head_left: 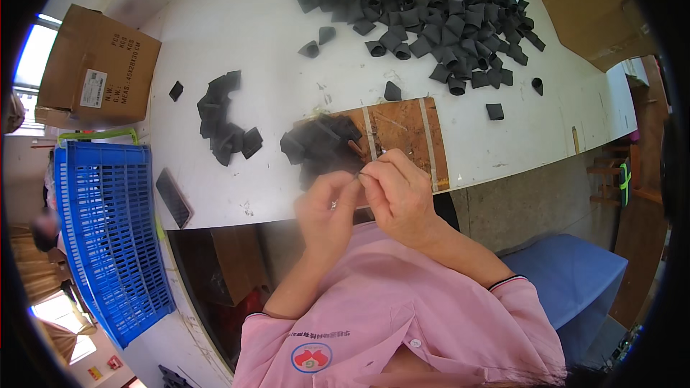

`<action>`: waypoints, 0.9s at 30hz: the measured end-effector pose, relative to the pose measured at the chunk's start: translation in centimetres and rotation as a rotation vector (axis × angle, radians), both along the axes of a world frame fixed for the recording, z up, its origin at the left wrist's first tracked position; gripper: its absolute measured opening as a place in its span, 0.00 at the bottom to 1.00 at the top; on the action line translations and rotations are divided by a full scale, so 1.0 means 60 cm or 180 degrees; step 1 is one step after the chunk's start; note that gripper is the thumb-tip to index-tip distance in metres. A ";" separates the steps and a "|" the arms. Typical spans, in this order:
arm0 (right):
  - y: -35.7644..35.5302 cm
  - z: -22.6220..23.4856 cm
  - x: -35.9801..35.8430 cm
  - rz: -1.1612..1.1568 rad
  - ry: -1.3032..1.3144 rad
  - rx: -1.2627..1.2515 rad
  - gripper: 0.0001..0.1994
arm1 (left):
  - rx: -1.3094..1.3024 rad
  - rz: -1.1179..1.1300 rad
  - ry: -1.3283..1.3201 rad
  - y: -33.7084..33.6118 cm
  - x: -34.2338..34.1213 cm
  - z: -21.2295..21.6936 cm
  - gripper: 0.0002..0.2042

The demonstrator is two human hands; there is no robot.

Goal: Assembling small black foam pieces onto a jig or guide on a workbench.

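At my far left a blue plastic crate point(108, 237) is standing on edge beside the white table point(266, 21), with a cardboard box point(97, 65) above it. Nothing there is touching my work, though a dark flat phone-like slab point(173, 197) is lying near the table edge, and I judge a careless elbow could be knocking it off.

Next comes a small stack of black pieces point(226, 122), then a second clump point(320, 140) resting against the wooden board point(406, 136) just ahead of my hands. That clump is sitting close to the near edge; if I am dragging my wrists across it, pieces may be sliding to the floor.

My left hand point(327, 208) is curling in, fingers pinched toward the right ones, with something small glinting at the thumb. My right hand point(399, 194) is closing its fingertips on a thin, small item point(359, 178) held between both hands, just over the table's front edge. It is too small for me to say what it is. I am holding it over open space rather than over the board, so if my pinch is slackening, it is likely dropping into my lap or under the table.

Farther right, the big heap of black tube-like pieces point(431, 14) is spreading well apart from my hands, with loose ones straying toward the edge.
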State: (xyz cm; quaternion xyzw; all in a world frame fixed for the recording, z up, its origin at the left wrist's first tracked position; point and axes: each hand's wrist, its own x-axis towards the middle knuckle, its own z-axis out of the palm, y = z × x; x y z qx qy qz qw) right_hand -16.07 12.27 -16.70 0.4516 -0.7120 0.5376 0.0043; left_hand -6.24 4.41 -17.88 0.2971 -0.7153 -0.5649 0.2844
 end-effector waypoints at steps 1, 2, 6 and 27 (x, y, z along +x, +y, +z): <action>0.004 0.001 -0.004 -0.0004 0.0010 0.0004 0.03 | 0.0004 -0.0004 0.0010 -0.003 -0.001 0.006 0.02; 0.009 0.003 -0.011 0.0180 -0.0767 0.0061 0.03 | 0.0768 -0.0102 0.0096 -0.011 0.000 0.019 0.02; 0.022 0.007 -0.033 0.0404 -0.1469 0.0212 0.05 | 0.1486 -0.0332 0.0175 -0.017 0.002 0.032 0.03; 0.019 0.024 -0.018 0.0343 -0.1098 0.0031 0.04 | 0.0177 -0.0281 0.0193 -0.014 -0.003 0.023 0.01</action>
